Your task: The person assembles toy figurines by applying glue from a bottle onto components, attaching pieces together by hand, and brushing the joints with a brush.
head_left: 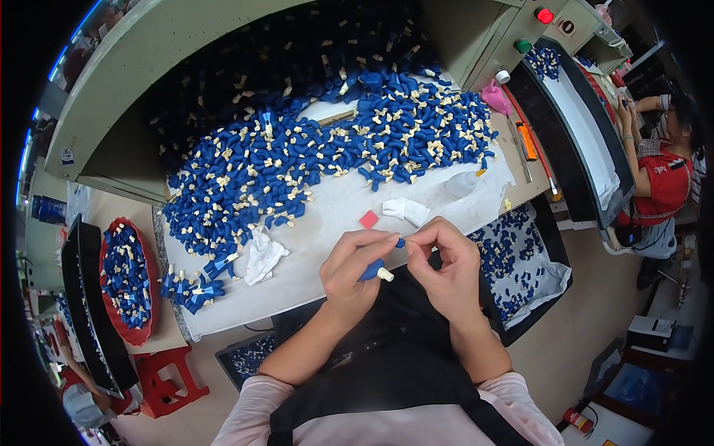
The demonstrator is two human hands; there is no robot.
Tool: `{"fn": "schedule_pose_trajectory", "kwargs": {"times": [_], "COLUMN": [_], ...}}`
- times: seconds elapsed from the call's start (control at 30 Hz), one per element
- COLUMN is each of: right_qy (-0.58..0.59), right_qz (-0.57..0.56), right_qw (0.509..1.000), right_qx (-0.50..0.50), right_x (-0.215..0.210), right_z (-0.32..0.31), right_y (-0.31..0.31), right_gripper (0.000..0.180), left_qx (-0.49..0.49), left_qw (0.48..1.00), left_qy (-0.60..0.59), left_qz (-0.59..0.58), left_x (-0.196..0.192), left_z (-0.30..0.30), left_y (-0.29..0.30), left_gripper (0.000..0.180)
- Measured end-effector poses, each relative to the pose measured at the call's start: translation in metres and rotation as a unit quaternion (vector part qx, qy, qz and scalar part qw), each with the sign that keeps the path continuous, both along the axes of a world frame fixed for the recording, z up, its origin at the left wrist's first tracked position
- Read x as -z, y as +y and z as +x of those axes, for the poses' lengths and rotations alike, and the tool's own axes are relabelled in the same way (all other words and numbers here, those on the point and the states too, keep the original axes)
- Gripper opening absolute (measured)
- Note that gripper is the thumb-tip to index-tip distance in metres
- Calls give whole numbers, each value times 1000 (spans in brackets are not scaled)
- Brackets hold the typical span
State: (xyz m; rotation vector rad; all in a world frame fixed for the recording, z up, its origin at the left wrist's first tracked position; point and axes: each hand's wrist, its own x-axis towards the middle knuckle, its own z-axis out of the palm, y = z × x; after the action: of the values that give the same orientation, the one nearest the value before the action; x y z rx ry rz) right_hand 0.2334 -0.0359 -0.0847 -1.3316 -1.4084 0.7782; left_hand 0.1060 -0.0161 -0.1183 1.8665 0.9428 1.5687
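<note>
Fingers of our left hand [348, 273] wrap a blue piece with a cream tip [371, 270], while thumb and forefinger pinch a smaller dark-blue bit [400, 243] above it. Our right hand [451, 273] meets that bit with bent fingertips; we cannot tell whether they grip it. Just beyond, on the white-covered tabletop [316, 241], we have a red square [368, 219], a folded white cloth [405, 211] and, farther right, a clear bottle [462, 184]. To the left lies a crumpled cloth [265, 255]. Behind these spreads a large heap of blue-and-cream pieces [275, 160]; an orange-handled tool [526, 141] lies right of it.
</note>
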Motion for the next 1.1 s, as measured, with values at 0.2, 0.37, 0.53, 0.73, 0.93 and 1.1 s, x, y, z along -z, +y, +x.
{"fn": "schedule_pose_trajectory", "kwargs": {"times": [0.2,0.37,0.53,0.73,0.93,1.1], "right_qy": [121,111,159,205,208,202], "right_qz": [-24,-43,-82,-119,-100,-63], "right_qw": [992,992,983,970,970,976], "right_qx": [-15,-35,-42,-52,-81,-58], "right_x": [10,5,4,-1,6,8], "right_z": [1,3,2,1,0,0], "right_y": [2,0,-2,-5,-4,-8], "right_gripper": [5,5,5,2,6,7], "left_qx": [25,29,9,-11,-48,-42], "left_qw": [986,992,999,1000,999,999], "left_qy": [-84,-56,-28,-2,-14,-26], "left_qz": [-139,-105,-37,-20,-17,-20], "left_x": [-4,-3,5,10,5,6], "left_z": [2,-2,-2,-3,1,7], "left_y": [-3,-1,-1,-1,-5,-8], "left_gripper": [17,26,29,28,20,21]}}
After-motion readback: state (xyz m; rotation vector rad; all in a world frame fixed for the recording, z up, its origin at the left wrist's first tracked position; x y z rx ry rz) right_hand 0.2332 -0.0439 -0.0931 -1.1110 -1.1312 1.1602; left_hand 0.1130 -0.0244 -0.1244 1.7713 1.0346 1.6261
